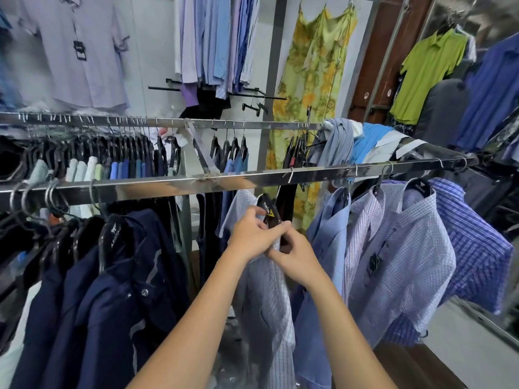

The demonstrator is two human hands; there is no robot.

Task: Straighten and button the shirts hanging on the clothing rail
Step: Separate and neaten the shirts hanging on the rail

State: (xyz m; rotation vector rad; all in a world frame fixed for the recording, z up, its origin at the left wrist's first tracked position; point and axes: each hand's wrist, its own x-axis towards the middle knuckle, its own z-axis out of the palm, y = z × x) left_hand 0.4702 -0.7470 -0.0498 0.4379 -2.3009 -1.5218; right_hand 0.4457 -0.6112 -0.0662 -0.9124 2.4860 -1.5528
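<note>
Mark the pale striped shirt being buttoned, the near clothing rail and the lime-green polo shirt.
pale striped shirt (266, 304): head view, front panel, mid-chest.
near clothing rail (140, 186): head view, bare steel stretch left of centre.
lime-green polo shirt (427, 71): head view, chest.

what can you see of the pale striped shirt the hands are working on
The pale striped shirt looks like thin woven cloth, blue-white with fine stripes. It hangs on a black hanger from the near metal rail, between navy garments and a blue shirt. It looks slightly rumpled. The left hand and right hand both pinch its front just below the collar, hiding the buttons there.
</note>
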